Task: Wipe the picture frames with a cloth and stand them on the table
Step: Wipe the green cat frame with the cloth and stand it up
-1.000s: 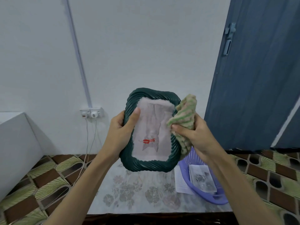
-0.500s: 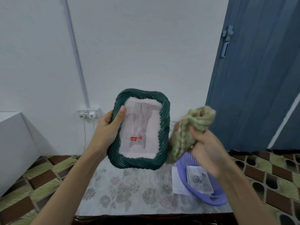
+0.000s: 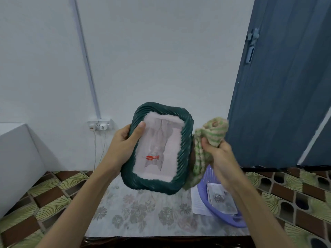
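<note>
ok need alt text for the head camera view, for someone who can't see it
A person's left hand holds a dark green picture frame up above a floral-covered table, while the right hand grips a green striped cloth just beside the frame's right edge. A purple basket holding papers sits on the table, near a blue door.

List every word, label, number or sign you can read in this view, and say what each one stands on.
None can be read.
Green picture frame, held up by the left hand: a red mark on the picture, too blurred to read.
Paper beside the purple basket: faint lines, too small to read.
Wall socket: no readable marking.
</note>
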